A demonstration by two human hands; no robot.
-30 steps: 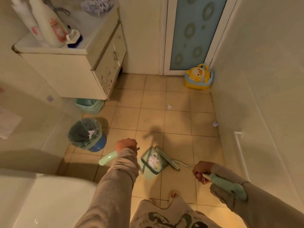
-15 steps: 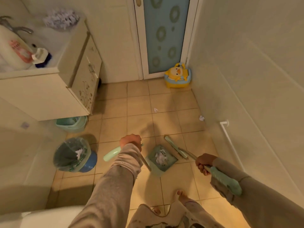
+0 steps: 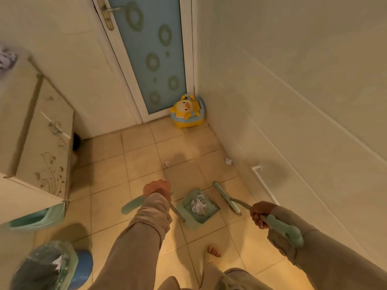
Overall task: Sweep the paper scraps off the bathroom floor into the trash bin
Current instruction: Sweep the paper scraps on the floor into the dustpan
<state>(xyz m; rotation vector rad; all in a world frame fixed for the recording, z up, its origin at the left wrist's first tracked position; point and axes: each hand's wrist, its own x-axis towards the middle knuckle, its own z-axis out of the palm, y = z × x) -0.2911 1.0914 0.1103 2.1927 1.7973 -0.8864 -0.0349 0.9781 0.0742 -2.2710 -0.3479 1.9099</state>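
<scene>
My left hand (image 3: 157, 189) grips the mint handle of a green dustpan (image 3: 207, 214) that rests low over the tiled floor, with crumpled white paper (image 3: 198, 206) lying in it. Just right of the pan is the mint broom (image 3: 227, 198), its handle in my right hand (image 3: 260, 213) and its head angled on the tiles. Two paper scraps lie further ahead: a small scrap (image 3: 167, 163) mid-floor and a balled scrap (image 3: 228, 161) by the right wall. The blue trash bin (image 3: 83, 266) with a clear liner stands at the bottom left, paper inside it.
A cream vanity cabinet (image 3: 44, 147) fills the left side, a mint basin (image 3: 35, 218) on the floor beneath it. A yellow duck potty (image 3: 187, 111) sits in the far corner by the frosted door (image 3: 150, 53). A white pipe (image 3: 263, 185) runs along the right wall. My bare foot (image 3: 213, 253) is below the pan.
My view has swung right and forward, so the bin slid to the bottom left corner. Dustpan and broom moved ahead over the tiles towards the two loose scraps.
</scene>
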